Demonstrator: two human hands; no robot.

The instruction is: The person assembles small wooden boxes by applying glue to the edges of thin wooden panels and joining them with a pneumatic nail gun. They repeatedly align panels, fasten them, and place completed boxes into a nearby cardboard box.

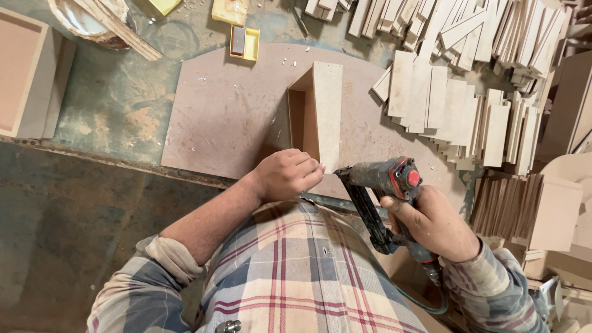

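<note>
A small open box of pale fibreboard [319,114] stands on a brown board [228,117] on the workbench. My left hand [287,174] grips the near end of this box, fingers curled around its edge. My right hand [431,223] holds a dark pneumatic nail gun [379,185] with a red cap by its handle. The gun's nose points at the box's near right corner, close to my left fingertips. An air hose runs down from the handle.
Many cut fibreboard strips [456,105] lie piled at the right and back. A yellow tray [245,42] sits behind the board. A larger box [28,74] stands at the far left, and more panels [542,209] at the right edge.
</note>
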